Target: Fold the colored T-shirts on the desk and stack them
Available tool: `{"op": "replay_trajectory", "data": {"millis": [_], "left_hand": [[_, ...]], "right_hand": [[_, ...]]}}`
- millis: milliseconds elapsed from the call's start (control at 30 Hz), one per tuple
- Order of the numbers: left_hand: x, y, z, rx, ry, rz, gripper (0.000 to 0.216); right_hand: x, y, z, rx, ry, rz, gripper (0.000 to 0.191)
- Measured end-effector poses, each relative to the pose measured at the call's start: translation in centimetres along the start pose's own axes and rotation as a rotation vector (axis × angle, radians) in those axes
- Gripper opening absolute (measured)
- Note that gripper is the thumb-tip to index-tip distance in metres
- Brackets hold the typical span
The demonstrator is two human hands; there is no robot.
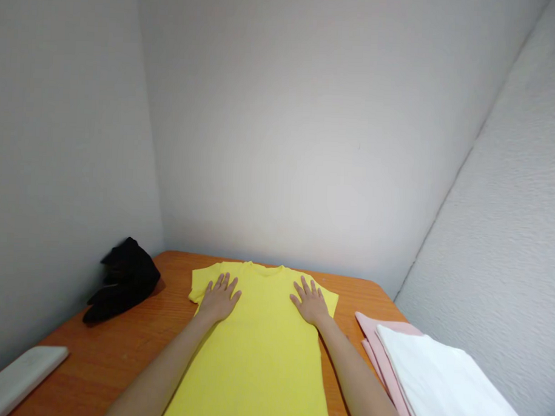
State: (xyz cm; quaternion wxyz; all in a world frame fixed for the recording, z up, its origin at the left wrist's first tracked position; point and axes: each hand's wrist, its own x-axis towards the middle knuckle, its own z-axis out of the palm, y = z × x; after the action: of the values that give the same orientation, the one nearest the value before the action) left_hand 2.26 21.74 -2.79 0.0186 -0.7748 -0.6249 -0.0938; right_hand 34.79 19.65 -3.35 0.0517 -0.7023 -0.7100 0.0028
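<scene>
Shirt (260, 347): yellow and short-sleeved, it lay spread on the table (164, 313), neckline toward the far edge, lower part running out of view at the bottom.
Left hand (218, 301): it rested palm down on the shirt's upper left, near the sleeve, its fingers pointing toward the neckline end.
Right hand (311, 304): it rested palm down on the upper right, near the other sleeve, fingers likewise spread.
Grip: both hands were flattened out with the fingers apart; they touched the shirt but had hold of nothing.
Sleeves: the 2 of them stuck out to either side, beyond the hands.
Pink cloth (376, 350): it lay right of the shirt, apart from it, partly covered.
White cloth (453, 381): it lay on top of the pink cloth.
Black item (131, 282): it sat at the table's left side, by the wall (284, 123); its kind could not be told.
White slab (23, 375): it lay at the near left, cut off by the view's edge.
Wall: pale grey, it rose behind the table.
</scene>
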Motion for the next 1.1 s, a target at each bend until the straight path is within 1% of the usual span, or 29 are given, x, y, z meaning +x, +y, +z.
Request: {"op": "replay_trajectory", "data": {"millis": [67, 133, 200, 267, 367, 433, 467, 533, 600, 633, 700, 733, 767, 800, 833, 900, 967, 1033, 1067, 1100], "left_hand": [[-0.1, 0.1, 0.0, -0.007, 0.018, -0.001, 0.062], [-0.5, 0.5, -0.7, -0.015, 0.037, -0.002, 0.06], [-1.1, 1.1, -1.9, -0.023, 0.077, 0.009, 0.058], [-2.1, 1.9, -3.3, -0.036, 0.129, 0.05, 0.057], [-4.6, 3.9, -5.3, -0.074, 0.159, 0.137, 0.055], [-7.7, 6.0, -6.2, -0.115, 0.13, 0.186, 0.053], [-9.7, 7.3, -6.5, -0.14, 0.106, 0.22, 0.051], [-14.7, 10.5, -7.0, -0.199, 0.047, 0.331, 0.047], [-20.3, 14.1, -7.0, -0.284, -0.013, 0.496, 0.044], [-23.0, 15.8, -6.9, -0.335, -0.039, 0.589, 0.047], [-27.5, 18.9, -6.0, -0.414, -0.069, 0.756, 0.069], [-29.1, 20.0, -5.2, -0.414, -0.068, 0.814, 0.082], [-30.3, 21.0, -4.2, -0.381, -0.045, 0.844, 0.089], [-30.9, 21.7, -3.0, -0.318, 0.004, 0.848, 0.088], [-31.1, 22.2, -1.7, -0.246, 0.085, 0.837, 0.079], [-30.7, 22.8, 0.9, -0.115, 0.323, 0.804, 0.053], [-29.8, 23.1, 3.0, -0.039, 0.592, 0.782, 0.038], [-29.2, 23.5, 4.2, -0.042, 0.806, 0.76, 0.03], [-29.0, 23.9, 4.5, -0.074, 0.873, 0.73, 0.026], [-28.9, 24.3, 4.7, -0.123, 0.903, 0.674, 0.021]], "right_hand": [[0.1, 0.1, 0.0, -0.003, 0.011, -0.007, 0.065], [-0.2, 0.0, -0.4, -0.007, 0.023, -0.017, 0.065], [-0.8, -0.4, -1.2, -0.015, 0.054, -0.032, 0.063], [-1.6, -1.4, -2.2, -0.03, 0.11, -0.058, 0.061], [-3.3, -3.1, -3.4, -0.045, 0.187, -0.113, 0.058], [-4.4, -3.6, -4.1, -0.035, 0.215, -0.106, 0.055], [-4.8, -3.5, -4.3, -0.024, 0.223, -0.076, 0.054], [-5.4, -2.6, -4.8, 0.004, 0.223, 0.027, 0.052], [-5.8, -0.8, -5.1, 0.032, 0.203, 0.155, 0.05], [-5.8, 0.1, -5.3, 0.043, 0.188, 0.218, 0.048], [-5.9, 1.9, -5.4, 0.064, 0.158, 0.327, 0.043], [-6.0, 2.6, -5.4, 0.073, 0.145, 0.369, 0.041], [-6.0, 3.2, -5.4, 0.081, 0.134, 0.401, 0.039], [-5.9, 3.6, -5.5, 0.087, 0.127, 0.426, 0.037], [-5.8, 3.9, -5.5, 0.091, 0.123, 0.445, 0.036], [-5.4, 4.2, -5.5, 0.091, 0.123, 0.473, 0.034], [-4.8, 4.4, -5.5, 0.081, 0.129, 0.501, 0.034], [-4.2, 4.6, -5.4, 0.067, 0.135, 0.531, 0.036], [-3.9, 4.6, -5.3, 0.061, 0.138, 0.544, 0.037], [-3.7, 4.7, -5.3, 0.059, 0.141, 0.555, 0.038]]}}
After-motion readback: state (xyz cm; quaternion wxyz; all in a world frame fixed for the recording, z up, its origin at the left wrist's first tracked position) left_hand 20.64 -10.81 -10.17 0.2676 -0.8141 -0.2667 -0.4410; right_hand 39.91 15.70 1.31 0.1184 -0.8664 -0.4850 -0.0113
